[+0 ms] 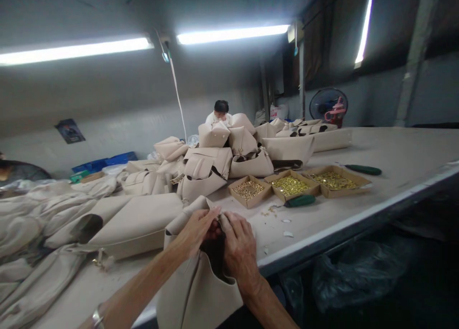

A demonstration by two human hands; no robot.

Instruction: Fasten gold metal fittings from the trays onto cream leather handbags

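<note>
A cream bag [201,290] stands at the table's near edge, its dark opening between my hands. My left hand [199,228] comes in from the left, its fingers pinching the bag's upper edge. Opposite it, my right hand [239,240] has its fingers closed on the same edge, and the fingertips of both hands nearly meet. Any small part between the fingertips is too hidden to make out. Just beyond my right hand, a green-handled tool [300,201] lies by small gold pieces [268,211] and white scraps [288,234].
Three cardboard trays of gold hardware [250,189] [291,184] [333,180] sit to the right. Another green-handled tool [364,169] lies behind. Cream bags [143,219] cover the left and middle. A person [219,113] sits beyond the pile; another is at far left.
</note>
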